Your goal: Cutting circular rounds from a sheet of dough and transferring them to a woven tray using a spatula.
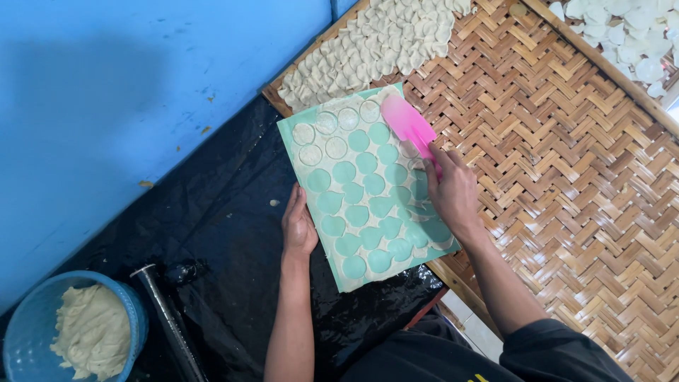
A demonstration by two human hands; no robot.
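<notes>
**Spatula blade sits up-frame of right hand, over the last uncleared discs**

Right hand [453,191] is centre-right of frame, fingers curled tight around the handle of the pink spatula [409,125]. Spatula's long axis runs diagonal: handle low-right inside the fist, blade pointing upper left. Blade tip rests at the top edge of the green mat [338,279], touching or just above it; cannot tell which.

Mat is a long rectangle, long axis running from upper left to lower right of the frame centre. It straddles the black plastic sheet [226,233] and the woven bamboo tray [566,184]. A thin dough sheet covers it, punched with round holes showing green.

Remaining dough discs [332,134], roughly 6, sit in the mat's upper-left corner, left of the blade and up-frame of both hands. Right hand is the nearer one, via the blade.

Left hand [298,226] lies flat on the mat's left edge, fingers pressed together and extended, thumb tucked to the side, gripping nothing.

Pile of folded dough pieces [375,42] on the tray at top centre, just beyond the mat. More pale rounds [629,35] top right. Blue basket [134,311] with dough lump lower left, metal rod [166,318] beside it.
</notes>
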